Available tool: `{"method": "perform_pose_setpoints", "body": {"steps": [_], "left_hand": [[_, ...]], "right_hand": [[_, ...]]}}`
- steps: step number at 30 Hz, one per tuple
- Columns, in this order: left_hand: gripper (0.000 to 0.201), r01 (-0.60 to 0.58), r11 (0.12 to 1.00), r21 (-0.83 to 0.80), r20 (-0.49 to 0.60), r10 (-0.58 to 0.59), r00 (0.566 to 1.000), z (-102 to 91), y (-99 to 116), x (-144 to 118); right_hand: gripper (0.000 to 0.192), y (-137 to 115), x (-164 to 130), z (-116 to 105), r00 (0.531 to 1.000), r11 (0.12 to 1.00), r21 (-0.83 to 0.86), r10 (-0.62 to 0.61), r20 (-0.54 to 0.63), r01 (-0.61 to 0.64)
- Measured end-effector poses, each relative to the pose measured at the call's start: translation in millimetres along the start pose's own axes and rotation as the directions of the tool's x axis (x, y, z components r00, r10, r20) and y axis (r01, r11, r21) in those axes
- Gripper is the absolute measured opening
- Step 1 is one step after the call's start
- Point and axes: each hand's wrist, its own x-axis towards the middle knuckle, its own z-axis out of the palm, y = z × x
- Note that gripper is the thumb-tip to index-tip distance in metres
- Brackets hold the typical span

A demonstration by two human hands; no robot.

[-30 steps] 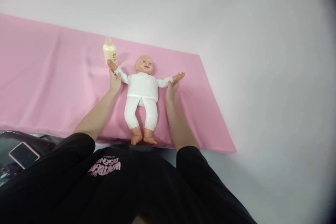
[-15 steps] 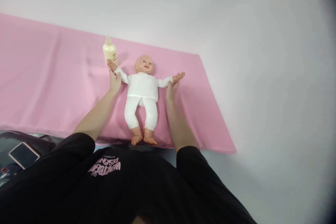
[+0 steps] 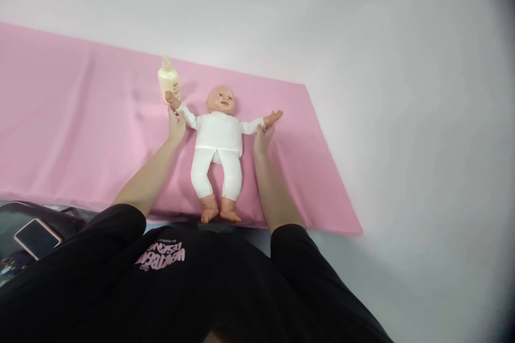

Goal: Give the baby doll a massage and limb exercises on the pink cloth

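the left hand (image 3: pixel 176 124) grips the baby doll's (image 3: pixel 219 139) wrist by the lotion bottle (image 3: pixel 168 80); the right hand (image 3: pixel 263 137) pinches its other sleeve. the doll lies face up, arms spread, on the pink cloth (image 3: pixel 80 128).

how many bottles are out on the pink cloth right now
1. A cream-coloured plastic pump bottle stands upright on the pink cloth, just behind the raised arm of the doll in white clothes, whose wrist the left hand holds. No other bottle shows.
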Motion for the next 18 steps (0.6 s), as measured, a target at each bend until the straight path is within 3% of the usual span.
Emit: {"method": "perform_pose_setpoints", "body": {"steps": [6,11,18], "left_hand": [[0.092,-0.013,1.000,-0.006,0.014,0.013,1.000,0.3,0.4,0.2],[0.081,-0.014,1.000,-0.010,0.020,0.015,1.000,0.1,4.1,-0.9],[0.085,0.043,0.997,-0.066,0.018,-0.041,0.999,-0.1,6.5,-0.3]], "right_hand": [[0.085,-4.9,0.6,-0.7,0.999,0.998,-0.022,0.050,-0.012,-0.050],[0.090,-9.8,4.4,0.7,0.990,0.989,0.068,0.135,-0.051,-0.132],[0.097,-13.9,5.8,2.2,0.981,0.975,0.143,0.180,-0.070,-0.169]]}}
